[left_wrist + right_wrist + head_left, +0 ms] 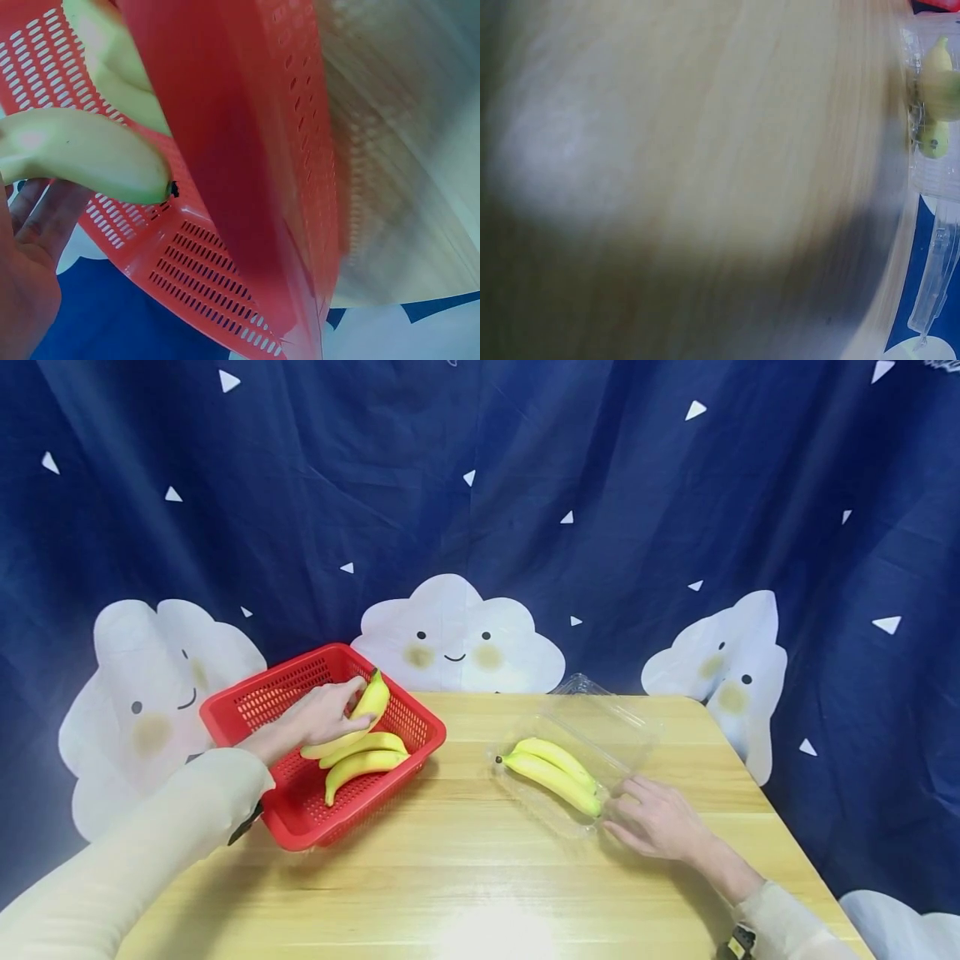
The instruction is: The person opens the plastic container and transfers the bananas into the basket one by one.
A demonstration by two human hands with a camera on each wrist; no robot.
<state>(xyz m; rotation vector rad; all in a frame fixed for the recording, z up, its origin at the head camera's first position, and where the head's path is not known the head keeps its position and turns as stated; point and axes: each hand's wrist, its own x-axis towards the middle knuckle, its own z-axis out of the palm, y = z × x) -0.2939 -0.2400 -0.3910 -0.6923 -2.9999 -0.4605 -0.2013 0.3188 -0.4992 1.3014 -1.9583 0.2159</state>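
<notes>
My left hand (324, 708) reaches over the far side of a red plastic basket (300, 839) and grips a yellow banana (372, 700), its stem end pointing up. In the left wrist view the fingers lie along one side of this banana (90, 154). Below it, more bananas (363, 767) lie in the basket. Right of the basket, a clear plastic clamshell box (536, 810) stands with its lid raised, and two bananas (555, 772) lie side by side inside. My right hand (660, 822) rests with loosely bent fingers right at the box's right edge.
Both stand on a light wooden table (465, 860). The box's transparent lid (600, 710) leans back toward the table's far edge. Behind hangs a dark blue curtain (480, 460) with white clouds and triangles.
</notes>
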